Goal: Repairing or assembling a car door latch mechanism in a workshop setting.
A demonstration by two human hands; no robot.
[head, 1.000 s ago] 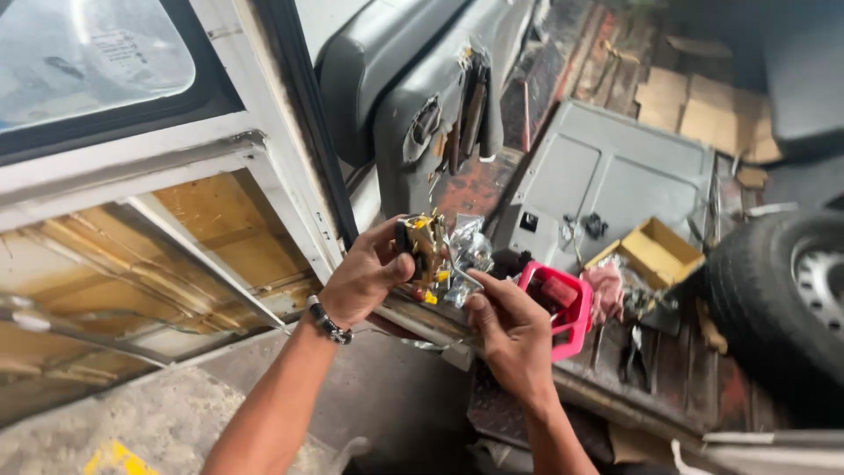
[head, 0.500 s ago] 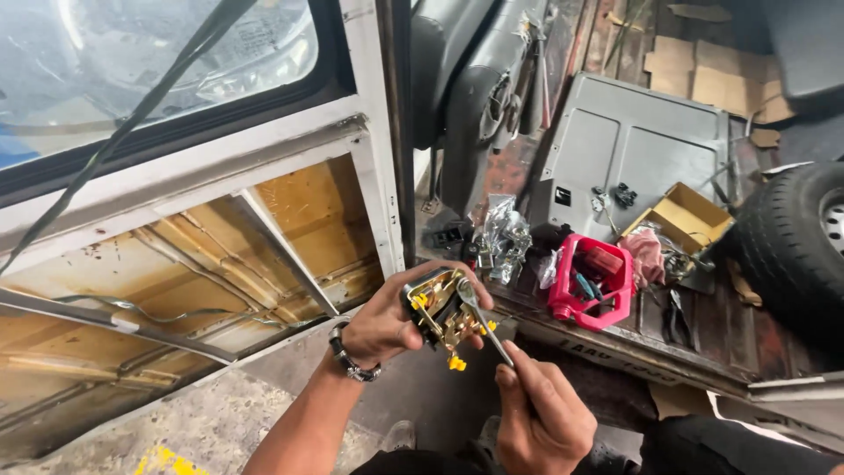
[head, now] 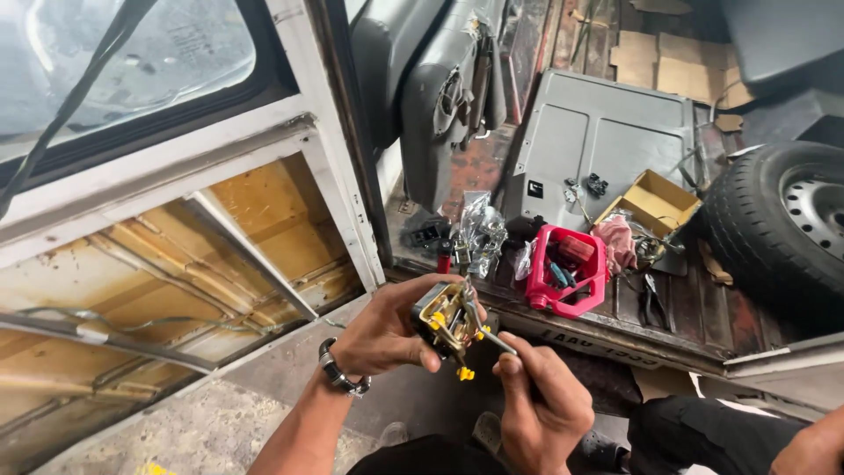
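You had lifted the latch mechanism (head: 446,317) off the van floor (head: 686,308). Your left hand (head: 387,330) clenched it; your right hand (head: 545,405) gripped a thin tool (head: 488,334) against it.

A vehicle repair workshop, roadside or garage. Shown by a stripped white door (head: 176,264) with bare inner metal and loose rods, a spare black tyre on a steel rim (head: 782,220), a red plastic tool tray (head: 567,273), a grey removed trim panel (head: 598,141), pliers and scattered small parts on a rusty floor (head: 668,308).

Clear plastic bags (head: 481,230) beside open yellow box (head: 651,201)
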